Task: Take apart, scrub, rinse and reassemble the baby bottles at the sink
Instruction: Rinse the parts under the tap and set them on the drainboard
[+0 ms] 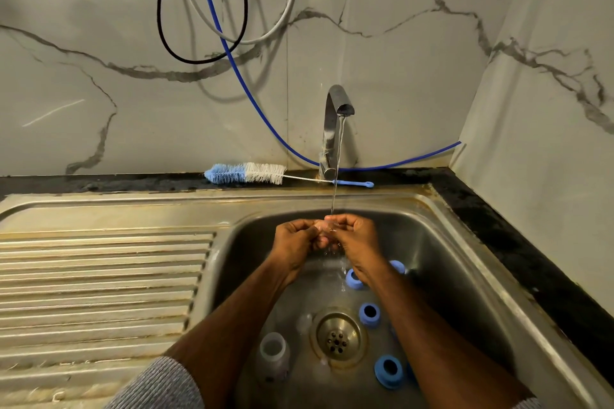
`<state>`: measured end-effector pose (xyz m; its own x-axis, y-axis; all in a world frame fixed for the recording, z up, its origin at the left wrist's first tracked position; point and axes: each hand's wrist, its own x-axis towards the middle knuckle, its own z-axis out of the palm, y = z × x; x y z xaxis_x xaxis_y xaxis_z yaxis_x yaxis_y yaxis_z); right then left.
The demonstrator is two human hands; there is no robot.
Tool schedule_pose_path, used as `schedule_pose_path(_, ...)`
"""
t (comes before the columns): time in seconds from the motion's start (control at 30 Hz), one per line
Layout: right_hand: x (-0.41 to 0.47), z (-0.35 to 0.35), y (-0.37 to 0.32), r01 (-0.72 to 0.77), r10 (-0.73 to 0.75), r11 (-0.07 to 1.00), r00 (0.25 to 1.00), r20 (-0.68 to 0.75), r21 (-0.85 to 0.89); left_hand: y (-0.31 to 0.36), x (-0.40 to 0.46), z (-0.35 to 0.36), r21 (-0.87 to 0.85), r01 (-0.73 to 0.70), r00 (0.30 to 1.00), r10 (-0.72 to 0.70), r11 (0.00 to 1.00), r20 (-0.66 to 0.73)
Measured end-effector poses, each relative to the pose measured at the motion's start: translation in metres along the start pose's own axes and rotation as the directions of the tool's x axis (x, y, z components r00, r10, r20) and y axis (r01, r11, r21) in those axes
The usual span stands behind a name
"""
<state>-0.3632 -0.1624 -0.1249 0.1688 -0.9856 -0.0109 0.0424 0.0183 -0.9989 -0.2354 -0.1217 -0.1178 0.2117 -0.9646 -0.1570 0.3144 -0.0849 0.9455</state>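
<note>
Water from the tap falls onto a small clear piece, likely a teat, that both hands pinch together over the sink: left hand and right hand have fingers curled tight around it. Below them lie blue rings and a clear bottle near the drain; a brush rests on the counter behind. No writing is readable.

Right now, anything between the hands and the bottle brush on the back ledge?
Only the running water stream, which falls in front of the brush handle. The bottle brush lies flat behind the faucet. Left hand and right hand both pinch a small clear part under the stream.
</note>
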Motion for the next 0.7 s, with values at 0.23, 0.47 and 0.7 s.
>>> schedule_pose_path(0.23,0.003,-0.001,0.002,-0.071,0.070,0.996,0.997,-0.020,-0.061,-0.003,0.000,-0.004,0.247,-0.119,0.992,0.124,0.962,-0.007)
schedule_pose_path(0.47,0.002,-0.001,-0.001,-0.073,0.074,0.997,0.997,0.014,-0.019,-0.002,-0.001,-0.011,0.331,-0.179,0.983,0.179,0.927,0.030)
schedule_pose_path(0.7,-0.004,0.004,-0.005,0.027,-0.024,0.996,0.999,0.031,-0.089,-0.004,-0.004,-0.022,0.486,-0.211,0.976,0.209,0.848,0.058)
